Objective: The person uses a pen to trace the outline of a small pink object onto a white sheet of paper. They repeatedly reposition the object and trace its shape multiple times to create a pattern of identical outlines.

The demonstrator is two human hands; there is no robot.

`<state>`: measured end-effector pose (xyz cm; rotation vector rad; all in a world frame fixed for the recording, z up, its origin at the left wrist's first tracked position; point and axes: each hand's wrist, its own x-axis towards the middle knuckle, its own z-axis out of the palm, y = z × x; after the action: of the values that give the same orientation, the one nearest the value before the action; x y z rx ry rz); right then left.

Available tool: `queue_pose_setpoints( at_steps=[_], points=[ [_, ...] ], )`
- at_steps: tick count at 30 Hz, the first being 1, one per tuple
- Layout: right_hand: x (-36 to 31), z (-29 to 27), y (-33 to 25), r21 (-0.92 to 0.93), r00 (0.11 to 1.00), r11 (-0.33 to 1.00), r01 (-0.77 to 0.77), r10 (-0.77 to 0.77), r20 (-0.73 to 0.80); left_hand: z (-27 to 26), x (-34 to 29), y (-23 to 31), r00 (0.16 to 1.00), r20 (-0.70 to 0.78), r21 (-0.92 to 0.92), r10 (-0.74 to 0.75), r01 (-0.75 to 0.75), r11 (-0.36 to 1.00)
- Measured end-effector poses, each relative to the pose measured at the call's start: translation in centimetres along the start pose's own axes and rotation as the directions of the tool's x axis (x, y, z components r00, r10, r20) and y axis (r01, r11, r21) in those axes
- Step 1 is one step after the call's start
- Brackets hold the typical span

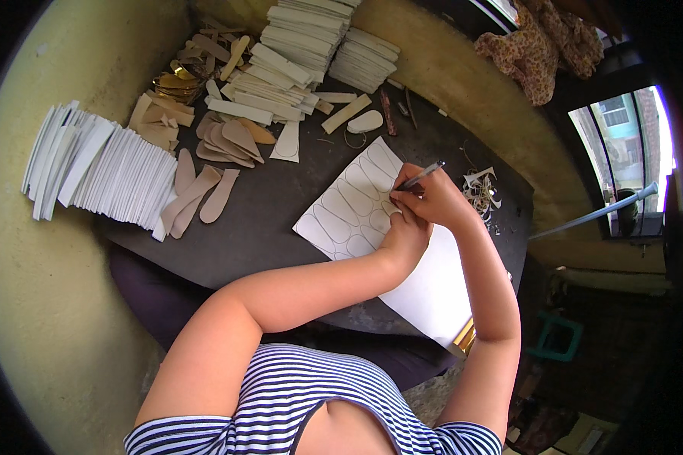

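A large white sheet [444, 280] lies aslant on the dark table, its far half covered with outlined sole-like ovals. My right hand [432, 199] is closed round a pen [421, 176], its tip low over the sheet among the outlines. Close below it, my left hand [408, 241] rests on the sheet with its fingers bent and drawn together. The right hand partly covers those fingertips, and whatever they press or pinch cannot be made out. At the near end the sheet curls over and shows a shiny gold underside [464, 335].
White strips stand in a long row [106, 163] at the left, with more stacked strips [303, 34] at the back. Beige sole-shaped pieces [228, 142] lie between them. Thin scraps [482, 193] sit right of the sheet. The dark table [273, 205] meets a yellow wall.
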<state>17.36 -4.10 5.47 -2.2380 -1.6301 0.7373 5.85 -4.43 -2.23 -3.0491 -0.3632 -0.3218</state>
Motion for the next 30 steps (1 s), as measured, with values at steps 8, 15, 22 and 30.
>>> queue_pose_setpoints(
  at_steps=[8, 15, 22, 30],
  points=[
    [-0.1, -0.4, -1.2, 0.128, 0.996, 0.988, -0.088, 0.089, 0.001, 0.3, -0.1, -0.2, 1.000, -0.025, 0.051, 0.015, -0.013, 0.999],
    [0.0, -0.4, -0.9, 0.051, 0.999, 0.998, -0.046, 0.046, 0.012, 0.1, 0.0, -0.2, 0.999, 0.036, 0.023, 0.024, -0.025, 0.999],
    [-0.2, 0.2, 0.0, 0.216, 0.997, 0.976, -0.039, 0.053, -0.060, 0.4, -0.1, -0.2, 0.998, 0.033, 0.005, 0.048, -0.048, 0.999],
    [-0.2, 0.1, 0.1, 0.192, 0.996, 0.979, -0.073, 0.081, -0.031, 0.6, -0.1, 0.0, 0.998, 0.042, 0.006, 0.046, -0.046, 0.999]
  ],
)
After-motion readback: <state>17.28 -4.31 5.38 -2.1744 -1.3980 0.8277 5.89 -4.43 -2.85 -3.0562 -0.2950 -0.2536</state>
